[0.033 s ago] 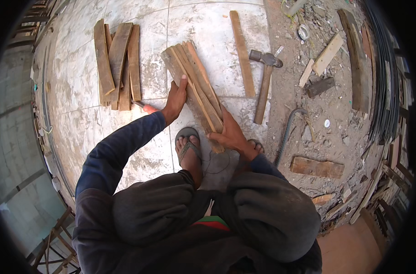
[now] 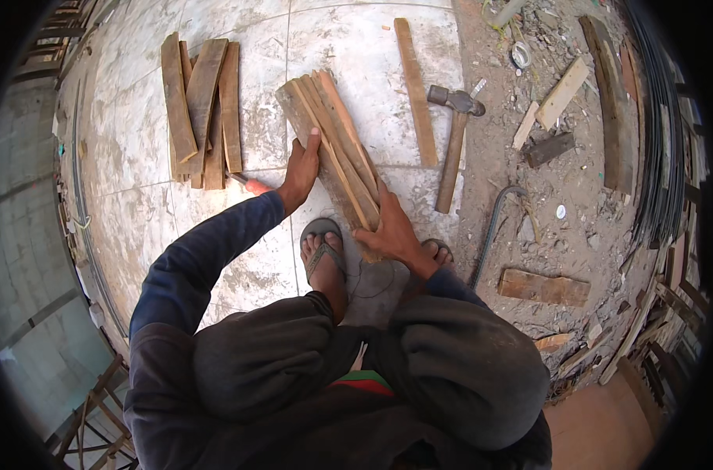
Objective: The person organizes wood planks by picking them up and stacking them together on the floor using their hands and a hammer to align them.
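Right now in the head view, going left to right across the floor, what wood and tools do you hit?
Stack of planks → bundle of planks gripped by left hand and right hand → single thin plank → hammer → short block.

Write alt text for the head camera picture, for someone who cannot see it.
Seen from above, a crouching person grips a bundle of wooden slats on a tiled floor, left hand on its side, right hand at its near end. A second pile of slats lies left; a hammer lies right, beside dirt and scrap wood.
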The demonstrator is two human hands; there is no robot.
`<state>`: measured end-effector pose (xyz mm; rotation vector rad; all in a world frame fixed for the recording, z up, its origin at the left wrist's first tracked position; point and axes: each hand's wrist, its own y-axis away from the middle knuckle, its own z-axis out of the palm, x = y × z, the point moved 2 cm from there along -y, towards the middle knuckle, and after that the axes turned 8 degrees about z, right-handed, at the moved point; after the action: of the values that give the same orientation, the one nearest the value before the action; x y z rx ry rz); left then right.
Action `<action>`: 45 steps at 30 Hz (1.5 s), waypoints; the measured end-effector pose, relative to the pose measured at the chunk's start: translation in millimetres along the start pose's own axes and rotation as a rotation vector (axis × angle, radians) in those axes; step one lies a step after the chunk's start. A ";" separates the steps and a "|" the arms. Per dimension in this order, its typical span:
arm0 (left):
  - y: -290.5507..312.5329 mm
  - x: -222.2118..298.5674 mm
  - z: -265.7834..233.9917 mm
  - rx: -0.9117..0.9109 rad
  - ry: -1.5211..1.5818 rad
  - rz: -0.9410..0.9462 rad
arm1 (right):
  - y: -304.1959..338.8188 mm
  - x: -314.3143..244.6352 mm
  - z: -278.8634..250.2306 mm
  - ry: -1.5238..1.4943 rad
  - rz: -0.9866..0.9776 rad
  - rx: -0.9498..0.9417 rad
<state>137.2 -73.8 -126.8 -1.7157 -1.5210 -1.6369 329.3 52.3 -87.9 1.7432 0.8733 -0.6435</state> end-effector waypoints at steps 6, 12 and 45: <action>12.5 37.2 13.1 -0.054 0.080 -0.146 | -2.7 16.4 2.2 0.284 -0.101 0.260; 6.4 32.1 19.1 -0.011 0.118 -0.320 | -17.3 2.2 -3.8 0.123 0.033 0.127; 34.9 26.2 -6.5 -0.389 -0.634 0.445 | -38.2 -12.0 -39.0 0.904 -0.127 0.490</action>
<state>156.7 -80.3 -87.8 -2.7346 -0.9321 -1.2664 291.9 93.8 -87.5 2.4922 1.5351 -0.1056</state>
